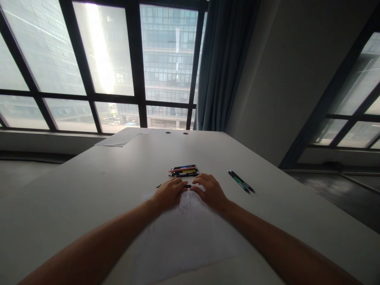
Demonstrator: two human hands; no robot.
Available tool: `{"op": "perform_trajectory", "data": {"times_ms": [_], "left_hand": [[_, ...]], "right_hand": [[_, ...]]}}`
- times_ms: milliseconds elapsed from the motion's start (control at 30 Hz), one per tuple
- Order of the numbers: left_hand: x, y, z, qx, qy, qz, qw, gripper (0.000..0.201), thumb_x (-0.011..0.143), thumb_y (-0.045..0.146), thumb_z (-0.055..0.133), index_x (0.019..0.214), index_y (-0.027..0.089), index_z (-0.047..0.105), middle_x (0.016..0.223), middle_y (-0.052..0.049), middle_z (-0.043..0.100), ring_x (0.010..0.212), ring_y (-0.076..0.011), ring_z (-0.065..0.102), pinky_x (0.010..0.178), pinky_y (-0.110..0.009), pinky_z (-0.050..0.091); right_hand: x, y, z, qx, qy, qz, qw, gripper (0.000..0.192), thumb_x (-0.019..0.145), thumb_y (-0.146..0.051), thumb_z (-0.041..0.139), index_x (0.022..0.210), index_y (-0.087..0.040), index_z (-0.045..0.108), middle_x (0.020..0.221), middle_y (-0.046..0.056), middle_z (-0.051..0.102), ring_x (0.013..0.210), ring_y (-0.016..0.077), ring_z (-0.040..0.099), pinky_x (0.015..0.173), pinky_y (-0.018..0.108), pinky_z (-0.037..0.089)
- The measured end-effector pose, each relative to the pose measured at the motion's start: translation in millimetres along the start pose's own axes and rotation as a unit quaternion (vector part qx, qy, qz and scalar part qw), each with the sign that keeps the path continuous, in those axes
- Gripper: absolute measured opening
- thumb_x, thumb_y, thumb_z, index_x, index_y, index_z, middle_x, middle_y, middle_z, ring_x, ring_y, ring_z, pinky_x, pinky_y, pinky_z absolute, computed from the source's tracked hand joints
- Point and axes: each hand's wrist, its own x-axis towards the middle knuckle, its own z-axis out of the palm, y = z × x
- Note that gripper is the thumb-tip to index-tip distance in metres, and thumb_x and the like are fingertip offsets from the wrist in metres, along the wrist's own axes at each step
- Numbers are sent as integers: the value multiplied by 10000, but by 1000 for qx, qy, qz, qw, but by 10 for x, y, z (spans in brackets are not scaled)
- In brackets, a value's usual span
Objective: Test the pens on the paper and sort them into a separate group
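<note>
A black pen (188,186) lies crosswise just above the sheet of paper (190,245), its left tip showing past my knuckles. My left hand (170,193) is closed around the pen's middle, covering most of it. At the pen's right end is my right hand (210,190), thumb and fingers curved with a gap between them. It is close to that end without gripping it. Scribbled dark marks show on the paper between the hands. Just beyond them, a row of several pens (183,171) in different colours lies side by side.
Two more pens, a green one (239,183) and a black one (242,181), lie to the right on the white table (89,190). Loose papers (118,137) rest at the far left edge. Windows and a blue curtain (222,63) stand behind the table.
</note>
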Motion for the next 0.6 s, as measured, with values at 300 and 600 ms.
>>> {"op": "perform_trajectory", "data": {"times_ms": [300,600], "left_hand": [[-14,-23,24,-8,20,0,1000,325,955,203,402,1226,127,566,979,-123,644,917,-223,608,841,-396,551],[-21,-89,70,8,2,20,1000,730,675,-19,449,1396,92,408,1104,-153,596,1081,-269,538,1005,-499,468]], "right_hand": [[0,305,-100,-59,6,132,989,217,952,-308,474,933,-171,641,930,78,654,864,208,581,797,344,410],[-18,362,-83,-50,-93,175,979,138,857,-178,551,825,-175,685,859,67,672,836,200,585,774,313,448]]}}
